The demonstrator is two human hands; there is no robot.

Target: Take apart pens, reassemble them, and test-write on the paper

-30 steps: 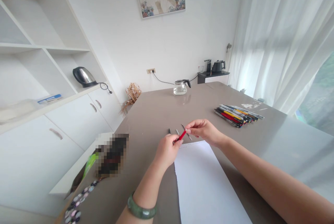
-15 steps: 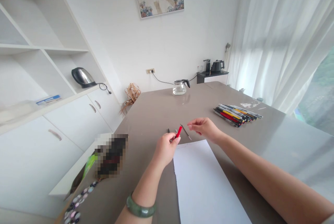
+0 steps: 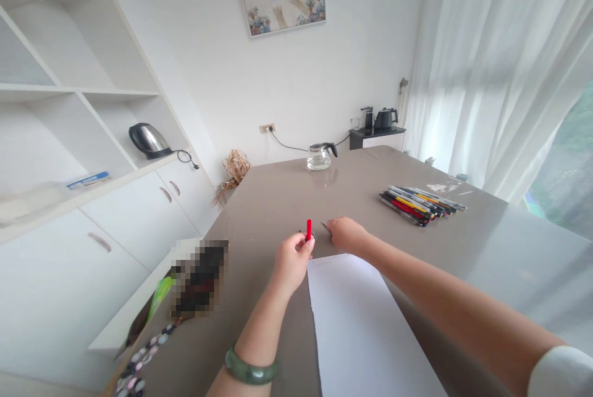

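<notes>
My left hand [image 3: 290, 259] pinches a short red pen barrel [image 3: 308, 229] and holds it upright just above the grey table [image 3: 273, 193]. My right hand [image 3: 346, 234] lies knuckles-up on the table next to it, fingers curled over a thin grey pen part [image 3: 325, 226] whose tip sticks out; the fingertips are hidden. Another small dark pen part [image 3: 314, 235] lies between the two hands. A white sheet of paper [image 3: 361, 329] lies right behind both hands. A green bangle [image 3: 250, 371] circles my left wrist.
A row of several coloured pens [image 3: 419, 201] lies at the right of the table. A glass pot [image 3: 319, 155] stands at the far edge. A blurred dark object [image 3: 198, 276] and a bead string [image 3: 132, 372] lie at the near left. White shelves with a kettle [image 3: 148, 139] line the left wall.
My right hand let go of the red barrel and dropped onto the table over the thin grey part. My left hand turned the red barrel upright.
</notes>
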